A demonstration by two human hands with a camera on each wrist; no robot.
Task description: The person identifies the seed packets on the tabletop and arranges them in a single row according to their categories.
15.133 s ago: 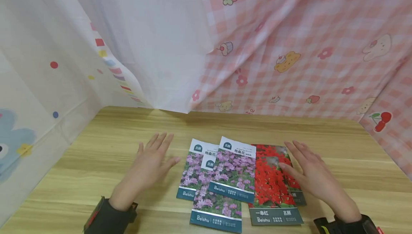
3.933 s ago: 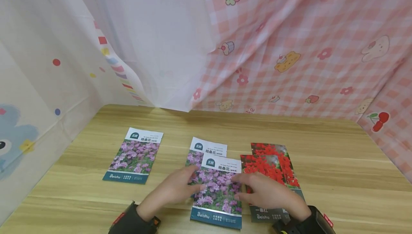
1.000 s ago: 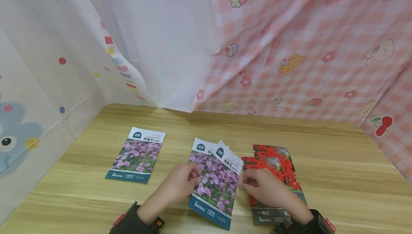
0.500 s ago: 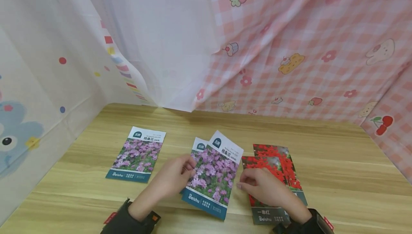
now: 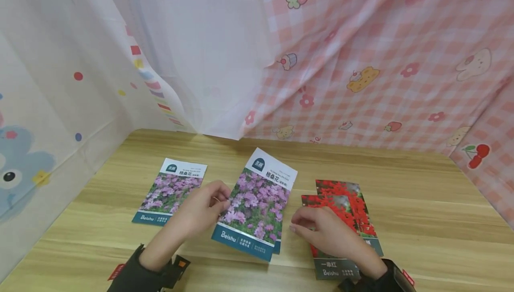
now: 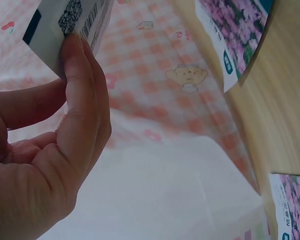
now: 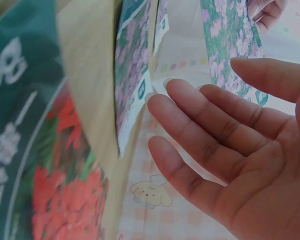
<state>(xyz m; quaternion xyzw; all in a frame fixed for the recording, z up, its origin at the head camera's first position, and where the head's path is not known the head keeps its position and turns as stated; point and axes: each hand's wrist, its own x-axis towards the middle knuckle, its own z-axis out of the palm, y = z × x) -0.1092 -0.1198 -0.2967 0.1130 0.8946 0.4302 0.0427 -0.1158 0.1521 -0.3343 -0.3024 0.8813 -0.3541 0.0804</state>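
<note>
My left hand (image 5: 202, 209) pinches a purple-flower seed packet (image 5: 257, 202) by its left edge, lifted over the table and tilted. In the left wrist view, thumb and fingers grip the held packet (image 6: 70, 25), its back showing a barcode. Beneath it lies a second purple-flower packet (image 6: 237, 35), mostly hidden in the head view. A third purple-flower packet (image 5: 172, 189) rests at left, partly behind my left hand. My right hand (image 5: 327, 229) hovers over two overlapping red-flower seed packets (image 5: 329, 205), fingers loosely bent around nothing, as the right wrist view confirms.
The packets lie on a light wood-grain table (image 5: 425, 202). Behind it hangs a pink checked cloth (image 5: 385, 100) beside a white sheet (image 5: 209, 68). Another printed white cloth (image 5: 48, 104) borders the left side.
Over the last second my left hand has lifted the top purple-flower packet and drawn it leftward. Earlier, another purple-flower packet moved from the middle pile to the left. My right hand has barely shifted.
</note>
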